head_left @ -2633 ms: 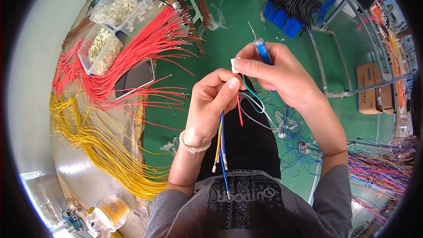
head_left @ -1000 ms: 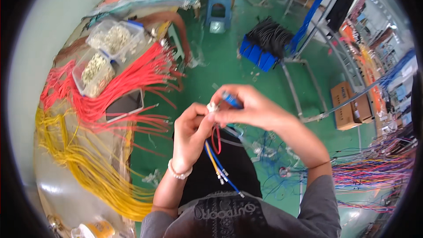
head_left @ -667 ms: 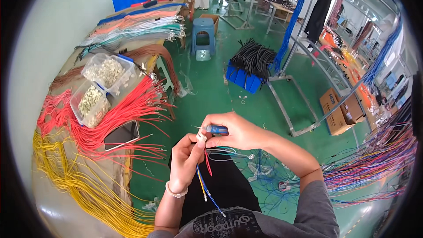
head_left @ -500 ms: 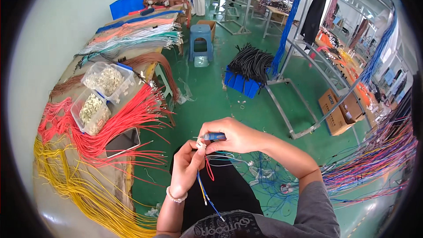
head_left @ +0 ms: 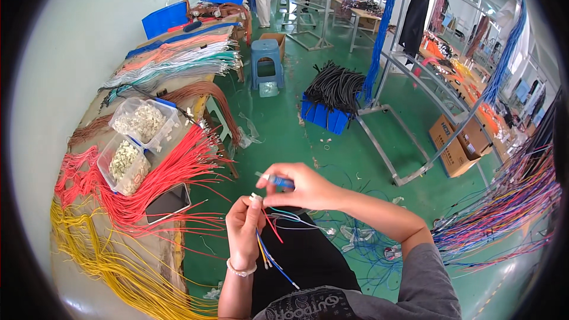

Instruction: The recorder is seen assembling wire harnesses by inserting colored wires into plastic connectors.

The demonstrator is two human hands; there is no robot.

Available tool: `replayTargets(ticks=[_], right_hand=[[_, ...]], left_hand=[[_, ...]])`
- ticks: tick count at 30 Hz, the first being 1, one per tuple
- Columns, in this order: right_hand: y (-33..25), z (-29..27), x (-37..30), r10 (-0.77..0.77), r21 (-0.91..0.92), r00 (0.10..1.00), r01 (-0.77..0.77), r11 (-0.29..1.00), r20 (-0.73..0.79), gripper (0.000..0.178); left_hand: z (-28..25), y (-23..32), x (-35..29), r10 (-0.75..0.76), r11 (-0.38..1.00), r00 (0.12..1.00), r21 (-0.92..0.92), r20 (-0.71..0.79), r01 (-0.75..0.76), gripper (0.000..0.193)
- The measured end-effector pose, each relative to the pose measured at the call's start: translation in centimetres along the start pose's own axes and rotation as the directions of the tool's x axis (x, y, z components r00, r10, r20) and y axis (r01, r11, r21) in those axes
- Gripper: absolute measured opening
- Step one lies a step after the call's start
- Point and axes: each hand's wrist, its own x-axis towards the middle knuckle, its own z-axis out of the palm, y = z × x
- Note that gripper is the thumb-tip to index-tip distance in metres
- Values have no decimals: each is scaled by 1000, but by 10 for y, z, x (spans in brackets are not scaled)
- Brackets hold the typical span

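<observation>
White plastic shows at the tip of the left hand (head_left: 244, 230), whose fingers pinch a small connector (head_left: 256, 198) with red, yellow and blue wires (head_left: 269, 252) trailing below. Just beside it, the right hand (head_left: 302, 188) grips a blue-handled tool (head_left: 278, 181). To the left, red wires (head_left: 172, 172) and yellow wires (head_left: 106, 261) cover a workbench (head_left: 172, 255) by two clear boxes (head_left: 133, 142).
</observation>
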Motion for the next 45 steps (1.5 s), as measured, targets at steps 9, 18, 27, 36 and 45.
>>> replayTargets(ticks=[9, 18, 27, 36, 45], right_hand=[[-1, -17, -8, 141, 13, 946, -144, 990, -290, 30], [0, 0, 4, 362, 202, 931, -364, 909, 49, 23], [11, 12, 2, 353, 135, 936, -349, 927, -1, 15], [9, 4, 4, 302, 217, 942, -268, 939, -146, 23], [9, 3, 11, 341, 237, 939, -320, 917, -53, 22]], left_hand=[[4, 4, 18, -11, 1000, 999, -3, -41, 11, 19], [-4, -5, 18, -7, 998, 999, -60, 39, 10, 17], [-10, -9, 16, -10, 1000, 998, 11, 58, 9, 17], [-9, -5, 17, -6, 990, 999, 144, 45, -1, 16], [-8, -9, 17, 4, 993, 996, 116, 94, -15, 19]])
